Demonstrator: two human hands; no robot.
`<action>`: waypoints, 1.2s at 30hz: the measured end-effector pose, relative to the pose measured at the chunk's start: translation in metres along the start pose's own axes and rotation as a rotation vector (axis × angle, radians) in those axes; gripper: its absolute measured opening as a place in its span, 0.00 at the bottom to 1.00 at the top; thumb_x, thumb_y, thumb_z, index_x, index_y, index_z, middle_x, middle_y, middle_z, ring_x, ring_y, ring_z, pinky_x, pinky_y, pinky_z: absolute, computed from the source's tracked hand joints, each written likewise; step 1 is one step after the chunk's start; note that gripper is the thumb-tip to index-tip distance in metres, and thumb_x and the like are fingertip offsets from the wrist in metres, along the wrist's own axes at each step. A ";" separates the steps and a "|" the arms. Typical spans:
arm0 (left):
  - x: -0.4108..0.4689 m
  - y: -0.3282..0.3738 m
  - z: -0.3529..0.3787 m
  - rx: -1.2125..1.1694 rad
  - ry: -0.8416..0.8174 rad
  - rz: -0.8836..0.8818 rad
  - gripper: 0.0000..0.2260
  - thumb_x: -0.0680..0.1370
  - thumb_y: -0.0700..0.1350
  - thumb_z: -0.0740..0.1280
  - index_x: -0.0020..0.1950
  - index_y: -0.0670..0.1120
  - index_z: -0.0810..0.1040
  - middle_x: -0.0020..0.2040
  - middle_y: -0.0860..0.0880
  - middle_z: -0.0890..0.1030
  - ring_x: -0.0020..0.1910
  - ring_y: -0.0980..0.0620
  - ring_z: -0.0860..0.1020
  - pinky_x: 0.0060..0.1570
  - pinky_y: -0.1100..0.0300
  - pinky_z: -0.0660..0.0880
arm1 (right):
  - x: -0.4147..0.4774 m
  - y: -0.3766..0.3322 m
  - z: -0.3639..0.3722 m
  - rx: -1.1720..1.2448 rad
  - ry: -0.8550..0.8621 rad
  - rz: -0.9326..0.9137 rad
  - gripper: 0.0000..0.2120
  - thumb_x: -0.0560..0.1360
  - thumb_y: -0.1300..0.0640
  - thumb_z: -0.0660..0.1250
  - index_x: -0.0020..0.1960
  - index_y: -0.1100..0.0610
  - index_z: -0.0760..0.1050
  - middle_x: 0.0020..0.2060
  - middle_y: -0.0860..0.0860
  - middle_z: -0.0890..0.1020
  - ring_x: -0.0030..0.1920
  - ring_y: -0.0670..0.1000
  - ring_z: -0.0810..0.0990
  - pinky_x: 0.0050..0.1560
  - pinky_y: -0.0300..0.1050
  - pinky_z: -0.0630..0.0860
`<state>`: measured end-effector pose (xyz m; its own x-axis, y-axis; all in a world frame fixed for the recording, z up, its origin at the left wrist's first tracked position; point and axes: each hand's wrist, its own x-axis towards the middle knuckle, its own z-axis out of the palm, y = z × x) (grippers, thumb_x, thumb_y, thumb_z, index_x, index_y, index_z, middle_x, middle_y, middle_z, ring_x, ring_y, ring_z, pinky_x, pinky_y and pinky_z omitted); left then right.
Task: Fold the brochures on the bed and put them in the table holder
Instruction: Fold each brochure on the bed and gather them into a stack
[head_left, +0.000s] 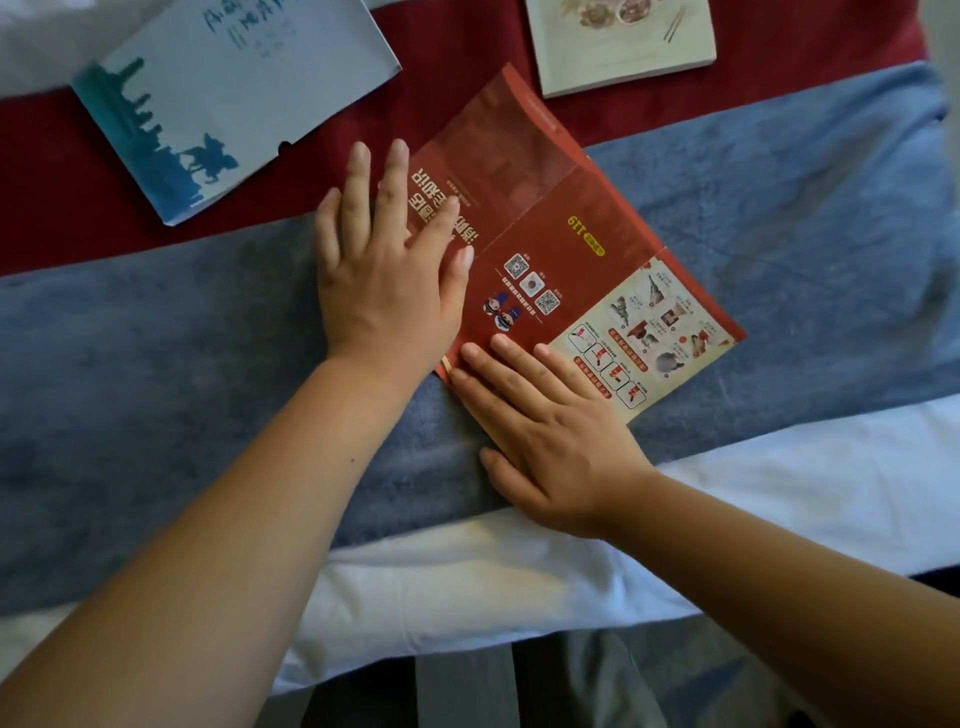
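Note:
A red brochure (566, 244) lies flat on the bed, turned at an angle, with creases dividing it into panels and a cream picture panel at its lower right. My left hand (387, 270) presses flat on its left panel, fingers spread. My right hand (545, 431) lies flat on its near corner, fingers together. Neither hand grips anything. A pale blue brochure (228, 98) lies at the upper left. A cream brochure (623, 41) with food pictures lies at the top, partly out of frame. No table holder is in view.
The brochures rest on a blue-grey blanket (779, 234) and a red runner (52, 182) across the bed. White sheet (779, 493) covers the near edge of the bed. Dark floor shows below it.

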<state>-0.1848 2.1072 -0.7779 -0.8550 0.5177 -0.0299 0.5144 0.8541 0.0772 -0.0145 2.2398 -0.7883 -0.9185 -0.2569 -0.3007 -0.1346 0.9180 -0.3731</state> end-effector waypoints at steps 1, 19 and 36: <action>-0.002 0.002 -0.002 0.013 0.007 -0.004 0.20 0.84 0.58 0.56 0.74 0.55 0.75 0.84 0.44 0.55 0.83 0.38 0.50 0.77 0.41 0.51 | 0.000 -0.002 0.003 0.006 0.022 0.011 0.32 0.84 0.41 0.50 0.85 0.51 0.50 0.84 0.49 0.52 0.84 0.51 0.44 0.83 0.55 0.44; -0.008 -0.013 0.010 -0.113 -0.225 0.037 0.23 0.87 0.55 0.52 0.83 0.55 0.58 0.84 0.47 0.53 0.83 0.41 0.49 0.80 0.42 0.47 | 0.034 -0.039 -0.045 0.685 0.031 0.448 0.37 0.78 0.69 0.58 0.85 0.53 0.54 0.84 0.44 0.49 0.82 0.41 0.42 0.68 0.21 0.34; -0.001 0.004 0.005 -0.052 -0.191 0.062 0.35 0.81 0.41 0.63 0.84 0.58 0.51 0.85 0.47 0.46 0.83 0.41 0.46 0.80 0.40 0.44 | 0.031 -0.016 -0.031 -0.074 -0.102 0.614 0.37 0.82 0.31 0.36 0.83 0.49 0.32 0.83 0.62 0.39 0.82 0.68 0.40 0.81 0.63 0.47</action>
<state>-0.1819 2.1101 -0.7827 -0.7915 0.5733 -0.2120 0.5572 0.8193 0.1355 -0.0523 2.2264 -0.7646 -0.7971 0.2995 -0.5243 0.3775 0.9249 -0.0455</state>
